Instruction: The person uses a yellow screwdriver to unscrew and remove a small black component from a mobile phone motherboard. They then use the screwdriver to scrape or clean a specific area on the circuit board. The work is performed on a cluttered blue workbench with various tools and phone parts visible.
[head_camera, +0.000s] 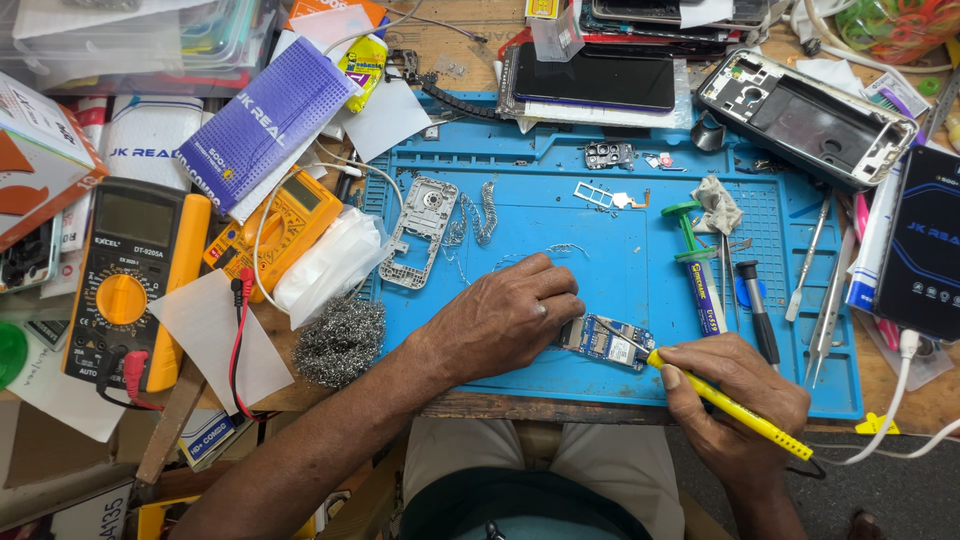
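Our right hand (735, 395) is closed in a pen grip around a yellow soldering iron (725, 400), its thin tip slanting up and left to touch the small blue circuit board (608, 342) that lies on the blue work mat (560, 215) near its front edge. Our left hand (505, 315) lies palm down just left of the board, fingers curled together and pressing its left end flat; we cannot tell whether anything is pinched beneath them. As we judge it, the work is in its middle: the board is already out of its housing, the silver-grey phone frame (422, 230) lies stripped and apart at the mat's upper left, a small camera-shaped module (609, 155) and a white card tray (598, 194) lie loose near the top, and loops of solder wire (482, 215) trail between frame and hand. What we see left is the joint under the tip and all the reassembly. Just right of the board stands a flux syringe with a green plunger (695, 265), then a black-handled screwdriver (757, 310) and tweezers (825, 310). The mat's moulded compartments along its top edge hold only tiny bits we cannot identify. Beyond it, an open phone shell (805, 115) lies at the upper right with nothing fitted inside. Off the mat's left edge sit a wad of steel wool (340, 340) and two yellow multimeters (130, 280).
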